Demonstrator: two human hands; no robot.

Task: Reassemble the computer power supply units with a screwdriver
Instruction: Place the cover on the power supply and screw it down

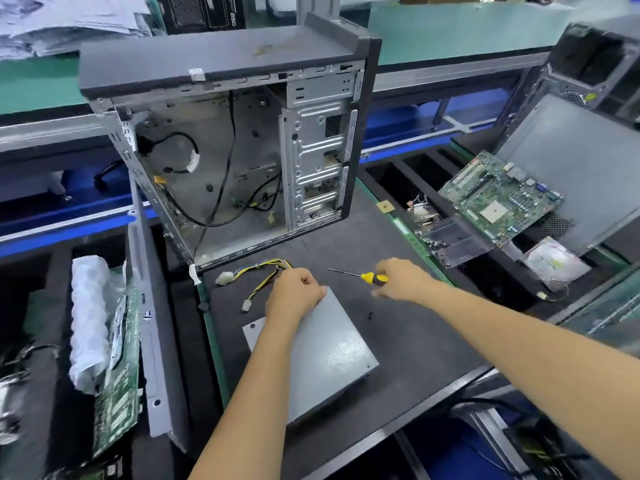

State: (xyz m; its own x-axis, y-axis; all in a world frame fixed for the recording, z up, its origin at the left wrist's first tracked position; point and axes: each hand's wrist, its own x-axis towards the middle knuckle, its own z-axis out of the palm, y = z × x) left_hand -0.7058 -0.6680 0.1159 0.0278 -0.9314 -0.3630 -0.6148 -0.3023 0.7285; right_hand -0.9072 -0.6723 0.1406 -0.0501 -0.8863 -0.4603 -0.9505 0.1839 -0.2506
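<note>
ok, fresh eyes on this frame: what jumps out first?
The open computer case standing at the back of the mat, side panel off and cables loose inside. In front of it, the left hand rests on the grey power supply unit while the right hand holds a yellow-handled screwdriver. A bare motherboard lies tilted at right.

PSU (322,355) on mat (408,341), open case (228,140) behind, motherboard (498,199) right.

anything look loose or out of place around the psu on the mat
Two small black screws lie loose on the mat right of the power supply. Its cable bundle sprawls toward the open case. Nothing looks damaged.
</note>
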